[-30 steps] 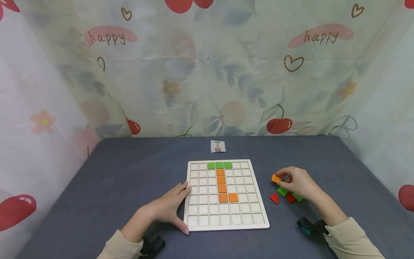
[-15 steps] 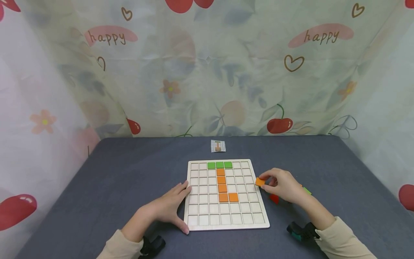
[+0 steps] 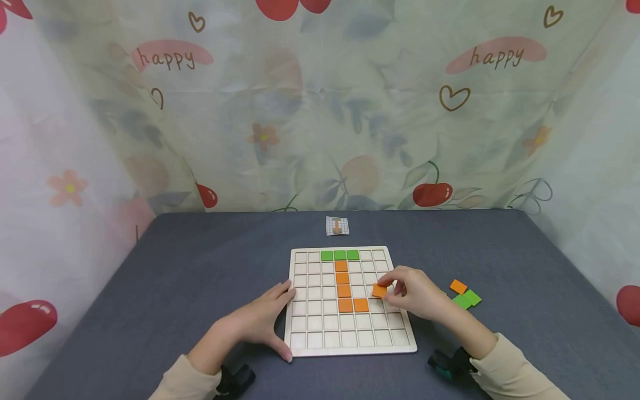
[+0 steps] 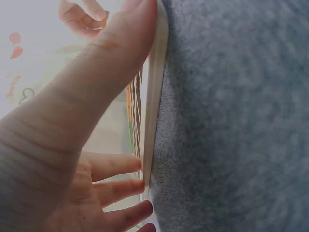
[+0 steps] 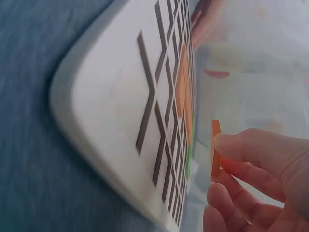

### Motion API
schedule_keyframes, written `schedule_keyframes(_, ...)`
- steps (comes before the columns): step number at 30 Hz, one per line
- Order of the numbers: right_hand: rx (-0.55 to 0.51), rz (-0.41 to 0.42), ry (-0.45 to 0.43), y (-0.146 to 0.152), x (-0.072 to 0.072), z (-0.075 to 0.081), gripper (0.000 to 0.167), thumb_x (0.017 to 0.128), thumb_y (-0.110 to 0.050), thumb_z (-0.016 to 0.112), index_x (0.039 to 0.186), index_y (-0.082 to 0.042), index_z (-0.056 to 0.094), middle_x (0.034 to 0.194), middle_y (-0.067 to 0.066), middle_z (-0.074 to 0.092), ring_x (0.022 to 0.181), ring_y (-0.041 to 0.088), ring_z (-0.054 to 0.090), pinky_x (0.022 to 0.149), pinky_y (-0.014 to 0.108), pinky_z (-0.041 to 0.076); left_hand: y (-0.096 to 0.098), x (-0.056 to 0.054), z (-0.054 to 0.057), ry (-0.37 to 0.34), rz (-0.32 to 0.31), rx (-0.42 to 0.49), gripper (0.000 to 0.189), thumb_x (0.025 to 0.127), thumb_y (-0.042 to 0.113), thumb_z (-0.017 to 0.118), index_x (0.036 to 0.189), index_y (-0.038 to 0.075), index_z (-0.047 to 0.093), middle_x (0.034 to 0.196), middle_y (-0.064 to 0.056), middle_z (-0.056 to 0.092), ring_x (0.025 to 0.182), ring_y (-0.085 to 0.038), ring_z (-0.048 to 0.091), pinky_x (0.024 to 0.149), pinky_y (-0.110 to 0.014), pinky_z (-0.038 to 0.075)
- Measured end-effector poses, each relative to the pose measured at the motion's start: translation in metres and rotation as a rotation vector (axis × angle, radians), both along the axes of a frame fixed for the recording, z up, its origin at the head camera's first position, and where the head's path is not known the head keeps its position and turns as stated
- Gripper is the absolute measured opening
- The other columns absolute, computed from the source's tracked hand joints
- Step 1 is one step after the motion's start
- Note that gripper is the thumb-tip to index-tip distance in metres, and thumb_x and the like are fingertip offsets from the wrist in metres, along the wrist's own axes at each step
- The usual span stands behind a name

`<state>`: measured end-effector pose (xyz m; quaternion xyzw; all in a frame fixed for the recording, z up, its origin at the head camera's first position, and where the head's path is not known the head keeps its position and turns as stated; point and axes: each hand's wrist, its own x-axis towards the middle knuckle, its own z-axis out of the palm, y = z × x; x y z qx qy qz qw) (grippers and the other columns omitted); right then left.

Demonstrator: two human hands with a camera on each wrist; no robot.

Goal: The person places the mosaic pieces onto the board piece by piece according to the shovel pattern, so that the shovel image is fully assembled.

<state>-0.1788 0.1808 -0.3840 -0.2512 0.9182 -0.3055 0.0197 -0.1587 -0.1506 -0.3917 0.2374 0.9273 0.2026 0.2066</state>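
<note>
A white grid board (image 3: pixel 332 339) lies on the table. Three green tiles (image 3: pixel 340 255) fill part of its top row, and a column of orange tiles (image 3: pixel 343 290) runs below them, with one more orange tile (image 3: pixel 361 305) beside the lowest. My right hand (image 3: pixel 417 293) pinches an orange square tile (image 3: pixel 379 290) between thumb and fingers above the board's right side; in the right wrist view this tile (image 5: pixel 216 147) is held edge-on, off the surface. My left hand (image 3: pixel 260 316) rests against the board's left edge, thumb and fingers spread.
Loose green tiles (image 3: pixel 467 299) and an orange tile (image 3: pixel 458 286) lie on the dark table (image 3: pixel 210 244) right of the board, partly hidden by my right arm. A small printed card (image 3: pixel 337 226) lies behind the board. A patterned cloth (image 3: pixel 320 111) hangs behind the table.
My right hand has carried the orange tile leftward from the loose pile to over the board's right side. The left hand and the board have stayed in place.
</note>
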Motion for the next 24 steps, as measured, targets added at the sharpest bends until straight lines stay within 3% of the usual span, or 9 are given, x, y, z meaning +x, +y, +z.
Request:
schedule_keyframes(12,-0.025,0.119,-0.008,-0.022,0.002,0.004,0.021,0.080,-0.009,0.070,0.101,-0.005,0.069,0.095,0.006,0.068,0.069,0.004,0.050,0.060,0.017,0.044,0.003,0.002,0.001,0.120,-0.029,-0.068,0.118,0.049,0.058,0.084,0.140,-0.001,0.037,0.148,-0.020,0.030,0.138,-0.035,0.030,0.110,-0.048,0.032)
schedule_keyframes(24,-0.021,0.161,-0.009,-0.043,0.003,0.003,0.020,0.081,-0.010,0.070,0.100,-0.005,0.069,0.097,0.005,0.068,0.071,0.006,0.053,0.064,0.020,0.047,0.004,0.003,0.002,0.125,-0.002,-0.056,0.117,0.047,0.055,0.086,0.138,0.001,0.038,0.148,-0.019,0.030,0.138,-0.035,0.028,0.110,-0.049,0.031)
